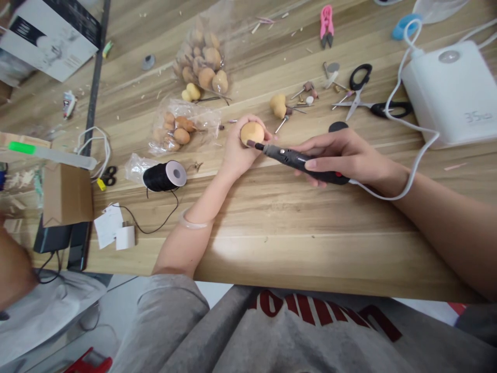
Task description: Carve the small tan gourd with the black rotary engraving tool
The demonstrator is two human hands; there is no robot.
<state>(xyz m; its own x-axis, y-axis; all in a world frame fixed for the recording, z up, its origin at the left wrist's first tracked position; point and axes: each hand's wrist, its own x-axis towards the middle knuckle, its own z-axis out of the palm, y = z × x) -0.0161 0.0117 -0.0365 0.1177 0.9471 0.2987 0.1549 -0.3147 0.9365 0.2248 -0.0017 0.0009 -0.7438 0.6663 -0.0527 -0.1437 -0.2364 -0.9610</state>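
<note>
My left hand point(237, 150) is wrapped round a small tan gourd point(251, 132), its rounded face turned up. In my right hand point(344, 155) is a black rotary tool point(298, 159) with a white cable. The tool's brownish bit lies against or just over the lower edge of the gourd; exact contact cannot be made out. Another small gourd point(278, 105) lies beyond my hands, beside loose grinding bits point(306, 96). Farther left are a clear bag of gourds point(204, 65) and a smaller bag point(178, 129) of darker ones.
A white power bank point(450, 93) stands at the right, its cable looping over my right wrist. Black scissors point(359, 88) lie open beside it, pink pliers point(326, 26) farther back. At left are a black cord spool point(161, 177), a cardboard box point(67, 194) and another person's arm point(15, 267).
</note>
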